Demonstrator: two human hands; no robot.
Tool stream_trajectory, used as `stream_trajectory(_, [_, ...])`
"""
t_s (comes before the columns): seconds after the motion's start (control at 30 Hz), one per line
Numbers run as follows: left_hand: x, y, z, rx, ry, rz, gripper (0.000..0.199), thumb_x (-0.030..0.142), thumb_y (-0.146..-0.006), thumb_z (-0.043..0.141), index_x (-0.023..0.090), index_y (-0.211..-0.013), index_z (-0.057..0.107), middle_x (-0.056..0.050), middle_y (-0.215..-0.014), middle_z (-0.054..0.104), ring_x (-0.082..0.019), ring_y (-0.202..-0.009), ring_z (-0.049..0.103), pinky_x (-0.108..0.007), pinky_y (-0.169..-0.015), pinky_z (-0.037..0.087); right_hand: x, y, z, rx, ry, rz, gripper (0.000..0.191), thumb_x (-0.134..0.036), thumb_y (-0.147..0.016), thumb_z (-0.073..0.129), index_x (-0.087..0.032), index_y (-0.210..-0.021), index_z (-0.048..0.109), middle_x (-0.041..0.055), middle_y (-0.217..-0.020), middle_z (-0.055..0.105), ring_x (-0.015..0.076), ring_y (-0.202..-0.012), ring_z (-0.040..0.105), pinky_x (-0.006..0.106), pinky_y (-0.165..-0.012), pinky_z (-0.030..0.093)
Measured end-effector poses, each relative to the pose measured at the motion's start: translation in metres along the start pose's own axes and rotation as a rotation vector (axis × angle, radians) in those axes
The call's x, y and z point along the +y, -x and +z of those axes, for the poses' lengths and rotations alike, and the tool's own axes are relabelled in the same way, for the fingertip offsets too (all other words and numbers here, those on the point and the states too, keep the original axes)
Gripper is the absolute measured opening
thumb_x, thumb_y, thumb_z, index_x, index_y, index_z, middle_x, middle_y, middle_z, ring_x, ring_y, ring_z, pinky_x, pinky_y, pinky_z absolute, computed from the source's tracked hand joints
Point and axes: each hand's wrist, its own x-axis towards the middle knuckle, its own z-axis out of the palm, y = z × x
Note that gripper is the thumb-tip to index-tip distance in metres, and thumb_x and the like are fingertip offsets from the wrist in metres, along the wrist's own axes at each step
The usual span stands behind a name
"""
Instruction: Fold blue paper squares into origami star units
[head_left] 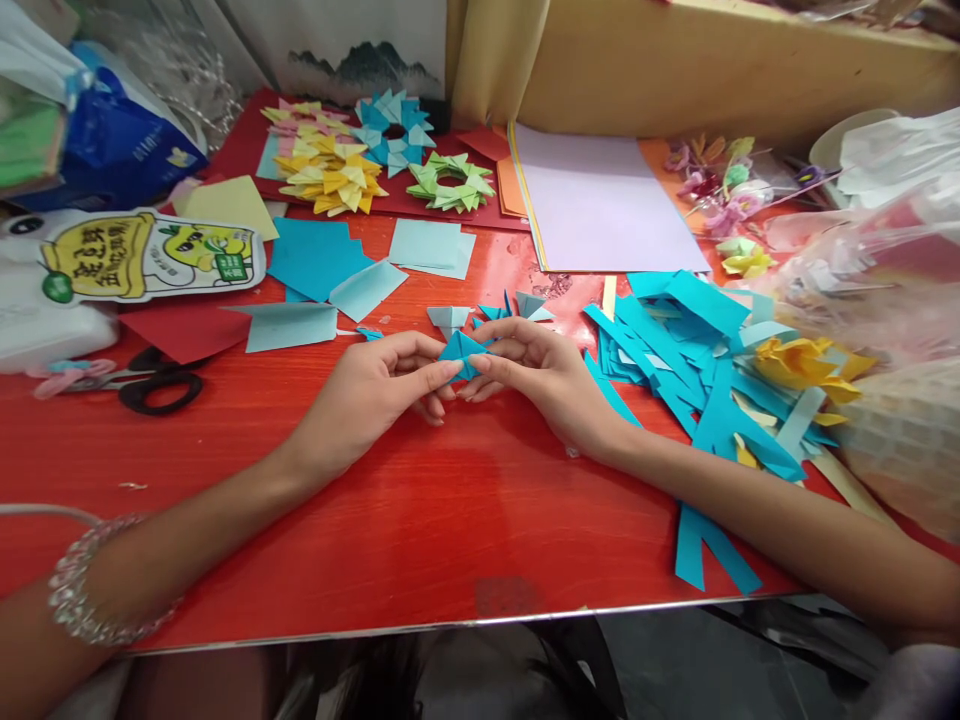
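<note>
Between my two hands, a small folded blue paper piece (461, 347) is pinched above the red table (420, 540). My left hand (397, 375) grips its left side with thumb and fingers closed. On the right side, the thumb and fingers of my right hand (532, 370) press on the same piece. Just behind my fingers lie small folded paper pieces in light blue (450, 318) and darker blue, partly covered by the hands. Blue paper sheets (315, 255) and pale blue squares (431, 248) lie further back on the left.
Scissors (161, 390) with black handles lie at left beside red paper (191, 328). Blue paper strips (675, 340) pile up at right under my forearm. Folded paper rings (450, 183) and a lilac paper stack (600, 200) stand at the back. Plastic bags (885, 260) crowd the right edge.
</note>
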Motion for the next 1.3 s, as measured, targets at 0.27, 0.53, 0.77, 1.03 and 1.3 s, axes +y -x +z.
stream_trajectory(0.27, [-0.0025, -0.003, -0.0016, -0.006, 0.023, -0.057, 0.016, 0.033, -0.076, 0.066, 0.017, -0.075, 0.067, 0.001, -0.066, 0.065, -0.009, -0.053, 0.06, -0.019, -0.053, 0.051, -0.0027, -0.0002, 0.0022, 0.035, 0.004, 0.025, 0.023, -0.03, -0.075, 0.068, -0.015, -0.09, 0.058, 0.0013, -0.08, 0.067, 0.0115, -0.067, 0.067, 0.025, -0.067, 0.057])
stream_trajectory(0.53, [-0.0006, -0.0022, -0.0007, 0.005, 0.041, -0.046, 0.017, 0.034, -0.075, 0.068, 0.017, -0.074, 0.066, 0.002, -0.066, 0.066, -0.008, -0.051, 0.059, -0.018, -0.053, 0.05, -0.0011, 0.001, 0.0, -0.022, 0.03, 0.063, 0.024, -0.036, -0.079, 0.063, -0.014, -0.089, 0.062, 0.0031, -0.076, 0.069, 0.0132, -0.067, 0.068, 0.027, -0.067, 0.058])
stream_trajectory(0.77, [-0.002, -0.0023, -0.0019, -0.013, 0.05, -0.048, 0.014, 0.031, -0.076, 0.067, 0.017, -0.074, 0.067, 0.003, -0.066, 0.065, -0.007, -0.052, 0.059, -0.016, -0.053, 0.049, -0.0001, 0.0008, -0.0009, -0.036, 0.028, 0.059, 0.02, -0.033, -0.08, 0.063, -0.013, -0.085, 0.06, 0.0029, -0.074, 0.069, 0.0131, -0.066, 0.069, 0.025, -0.065, 0.058])
stream_trajectory(1.03, [-0.0018, -0.0017, -0.0009, -0.03, 0.03, -0.051, 0.014, 0.029, -0.078, 0.065, 0.016, -0.072, 0.064, 0.004, -0.063, 0.064, -0.006, -0.05, 0.058, -0.015, -0.052, 0.048, -0.0005, 0.0013, -0.0009, -0.043, 0.021, 0.053, 0.017, -0.028, -0.081, 0.063, -0.012, -0.082, 0.058, 0.0027, -0.07, 0.068, 0.013, -0.064, 0.069, 0.023, -0.062, 0.058])
stream_trajectory(1.3, [0.0027, -0.0018, -0.0059, -0.094, -0.143, -0.014, 0.017, 0.03, -0.079, 0.062, 0.017, -0.07, 0.058, 0.005, -0.059, 0.06, -0.007, -0.051, 0.057, -0.017, -0.051, 0.044, -0.0006, 0.0017, -0.0007, -0.068, 0.035, 0.052, 0.017, -0.029, -0.081, 0.063, -0.012, -0.08, 0.057, 0.002, -0.07, 0.067, 0.0131, -0.064, 0.069, 0.023, -0.061, 0.058])
